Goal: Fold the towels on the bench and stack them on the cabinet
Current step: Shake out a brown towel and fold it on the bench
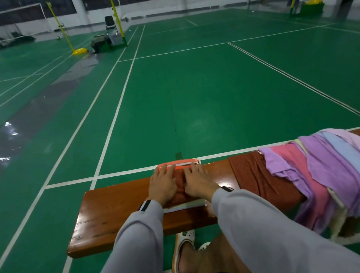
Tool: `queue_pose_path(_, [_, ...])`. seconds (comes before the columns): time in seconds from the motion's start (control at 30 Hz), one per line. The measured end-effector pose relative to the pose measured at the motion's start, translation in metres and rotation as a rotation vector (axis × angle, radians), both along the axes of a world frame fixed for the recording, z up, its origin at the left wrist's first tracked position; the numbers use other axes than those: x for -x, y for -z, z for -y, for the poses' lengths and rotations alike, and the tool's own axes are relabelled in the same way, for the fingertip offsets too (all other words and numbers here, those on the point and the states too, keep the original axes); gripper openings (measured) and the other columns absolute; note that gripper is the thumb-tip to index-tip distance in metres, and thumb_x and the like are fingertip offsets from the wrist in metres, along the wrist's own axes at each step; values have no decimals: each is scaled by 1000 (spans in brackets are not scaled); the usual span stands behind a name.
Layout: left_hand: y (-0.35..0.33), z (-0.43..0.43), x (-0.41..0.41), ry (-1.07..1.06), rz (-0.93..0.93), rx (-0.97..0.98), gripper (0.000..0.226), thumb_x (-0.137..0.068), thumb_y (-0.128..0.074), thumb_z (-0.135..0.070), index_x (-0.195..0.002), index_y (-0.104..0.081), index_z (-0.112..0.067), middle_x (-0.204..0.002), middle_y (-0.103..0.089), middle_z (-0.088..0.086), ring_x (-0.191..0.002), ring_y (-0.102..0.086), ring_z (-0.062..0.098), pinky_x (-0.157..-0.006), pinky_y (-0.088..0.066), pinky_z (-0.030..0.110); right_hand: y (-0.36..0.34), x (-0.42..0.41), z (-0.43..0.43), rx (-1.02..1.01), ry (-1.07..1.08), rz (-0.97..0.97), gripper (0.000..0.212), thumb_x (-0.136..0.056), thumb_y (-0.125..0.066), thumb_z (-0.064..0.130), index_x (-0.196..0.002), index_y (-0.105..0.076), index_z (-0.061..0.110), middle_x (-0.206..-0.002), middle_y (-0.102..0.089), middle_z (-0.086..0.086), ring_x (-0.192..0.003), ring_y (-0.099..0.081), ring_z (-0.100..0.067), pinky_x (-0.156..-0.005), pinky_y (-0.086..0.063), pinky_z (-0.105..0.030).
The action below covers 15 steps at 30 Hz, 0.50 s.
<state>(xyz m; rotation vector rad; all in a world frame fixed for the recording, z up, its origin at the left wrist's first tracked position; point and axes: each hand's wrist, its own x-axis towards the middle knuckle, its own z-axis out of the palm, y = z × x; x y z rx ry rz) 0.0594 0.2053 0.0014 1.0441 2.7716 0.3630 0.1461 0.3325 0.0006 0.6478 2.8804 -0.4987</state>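
A folded rust-red towel with an orange band at its far end lies across the brown wooden bench. Pale folded layers show under its near edge. My left hand lies flat on the towel's left half with straight fingers. My right hand presses flat on the right half. To the right, several unfolded towels hang over the bench: a rust-red towel, a pink towel, purple towels and a light blue towel. No cabinet is in view.
The bench stands on a green sports-court floor with white lines. My feet in white sandals are under the bench's near edge. Yellow net posts, a chair and bags stand far back.
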Motion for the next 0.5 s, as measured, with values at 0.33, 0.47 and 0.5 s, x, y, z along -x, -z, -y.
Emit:
queue_pose_path(0.33, [55,6,-2,33,146,95,56,-109,-16,-48,-161,5,-42,-170,17,-9,-156,19,25,-125,-4,62,45,1,-2,18,-76,56,67,-106,-16,57,-163,9,29,-169,21,-4,-155,21,-35,-122,3,-65])
queue_pose_path(0.47, [67,6,-8,31,27,81,58,-108,-14,-50,-159,14,-46,-166,29,-7,-154,25,28,-124,0,63,59,-7,2,3,-46,-43,65,-107,-16,51,-162,11,30,-170,21,-3,-156,17,-33,-123,1,-65])
queue_pose_path(0.5, [68,5,-6,26,28,93,58,-107,-15,-53,-157,16,-48,-166,31,-6,-154,26,31,-123,2,65,60,-7,1,3,-44,-45,65,-107,-16,50,-162,12,30,-169,21,-3,-156,17,-33,-123,1,-65])
